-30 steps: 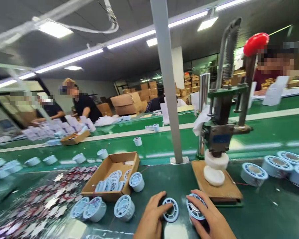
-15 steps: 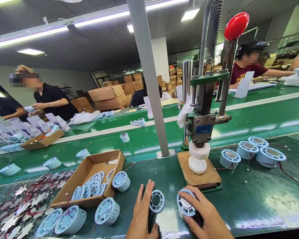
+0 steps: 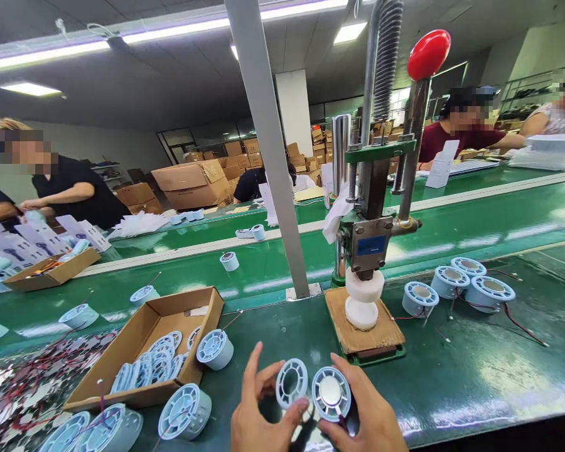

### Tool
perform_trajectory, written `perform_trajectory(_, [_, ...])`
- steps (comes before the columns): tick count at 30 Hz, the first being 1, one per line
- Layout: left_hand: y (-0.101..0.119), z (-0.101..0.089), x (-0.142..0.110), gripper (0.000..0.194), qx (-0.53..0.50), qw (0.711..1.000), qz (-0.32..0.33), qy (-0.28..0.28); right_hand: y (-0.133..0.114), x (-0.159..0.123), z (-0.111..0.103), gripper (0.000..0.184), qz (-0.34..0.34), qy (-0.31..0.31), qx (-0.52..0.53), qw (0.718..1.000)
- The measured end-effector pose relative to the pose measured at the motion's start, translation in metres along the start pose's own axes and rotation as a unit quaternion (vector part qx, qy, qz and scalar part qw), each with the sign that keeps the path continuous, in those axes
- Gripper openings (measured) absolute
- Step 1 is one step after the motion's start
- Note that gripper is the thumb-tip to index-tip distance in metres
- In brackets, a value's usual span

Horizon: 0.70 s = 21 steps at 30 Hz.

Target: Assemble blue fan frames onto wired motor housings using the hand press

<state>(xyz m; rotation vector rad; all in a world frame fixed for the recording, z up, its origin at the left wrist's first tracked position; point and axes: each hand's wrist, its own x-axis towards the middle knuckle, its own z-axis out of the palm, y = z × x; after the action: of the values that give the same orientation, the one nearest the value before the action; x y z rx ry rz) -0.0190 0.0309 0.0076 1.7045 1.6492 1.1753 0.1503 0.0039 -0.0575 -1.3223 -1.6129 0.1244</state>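
My left hand [image 3: 266,408] pinches a light blue spoked ring [image 3: 280,384] between thumb and fingers, its open centre facing me. Close beside it, my right hand [image 3: 370,408] grips a light blue round housing [image 3: 318,392] with a silvery disc in its middle. A small gap separates the two parts. Beyond my hands stands a hand press [image 3: 371,245] with a red knob [image 3: 428,54]. Its white upper pad [image 3: 365,285] sits above a white lower pad [image 3: 361,314] on a wooden base.
On the left, a cardboard tray [image 3: 89,397] holds several blue rings. Blue housings [image 3: 186,411] with wires stand around it, near a pile of silvery pieces [image 3: 9,392]. More housings [image 3: 489,293] are at right. A grey post [image 3: 273,150] rises behind; co-workers sit across the green belt.
My left fingers, straighter before, are now curled around the ring. The housing has turned its disc face towards me, and both parts are closer together. The view has shifted slightly right.
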Motion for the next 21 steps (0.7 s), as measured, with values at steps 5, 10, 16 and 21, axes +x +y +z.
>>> perform_trajectory(5, [0.026,0.025,-0.014,0.105,-0.009,0.999,0.019,-0.023,-0.008,-0.002,0.011,0.059,0.024,0.058,-0.017,0.998])
perform_trajectory(10, [0.033,0.036,-0.014,0.095,0.034,0.998,0.020,-0.050,-0.009,-0.002,0.013,0.055,0.033,0.087,-0.024,0.995])
perform_trajectory(16, [0.033,0.038,-0.017,0.092,0.036,0.998,0.002,-0.047,-0.005,-0.004,0.015,0.056,0.025,0.093,-0.024,0.995])
perform_trajectory(21, [0.022,0.048,-0.027,0.089,0.019,1.000,-0.002,0.006,-0.006,-0.005,0.013,0.057,0.026,0.085,-0.027,0.996])
